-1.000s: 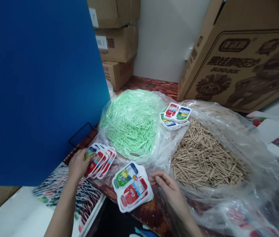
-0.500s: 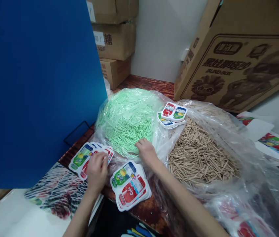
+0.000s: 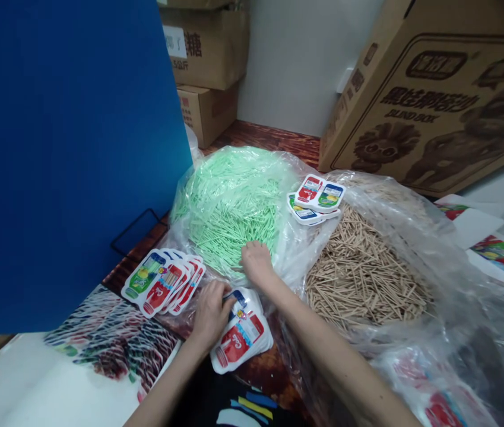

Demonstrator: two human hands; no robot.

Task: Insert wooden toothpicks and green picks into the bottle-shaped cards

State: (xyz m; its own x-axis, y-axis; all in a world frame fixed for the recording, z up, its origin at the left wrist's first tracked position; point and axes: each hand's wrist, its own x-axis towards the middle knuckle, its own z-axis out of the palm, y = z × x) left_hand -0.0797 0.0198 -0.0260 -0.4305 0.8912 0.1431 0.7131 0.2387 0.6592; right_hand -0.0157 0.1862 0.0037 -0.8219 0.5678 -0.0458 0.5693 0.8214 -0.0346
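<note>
While the right hand sits at the near edge of the thin light-green sticks, its fingers are curled in and narrow; cannot tell if any stick is held. Sticks lie heaped in an open clear plastic bag on the dark red-brown wood-grain table. Left hand is on the upper left of the near stack of white die-cut cards printed with a red cola and a green drink, covering part of the top card; fingers bent, thumb on the card, grip itself cannot tell. That stack lies at the table's near edge, just in front of the green sticks. Left of it, a fanned row of matching white cards, apart from the hand. More cards, a small loose pile, rest on the plastic between the green sticks and a heap of tan sticks, which has its own clear bag. Blue flat panel upright on the left, black wire frame by its lower edge. Large brown printed cardboard box tilted at back right; stacked brown cartons at back left.
</note>
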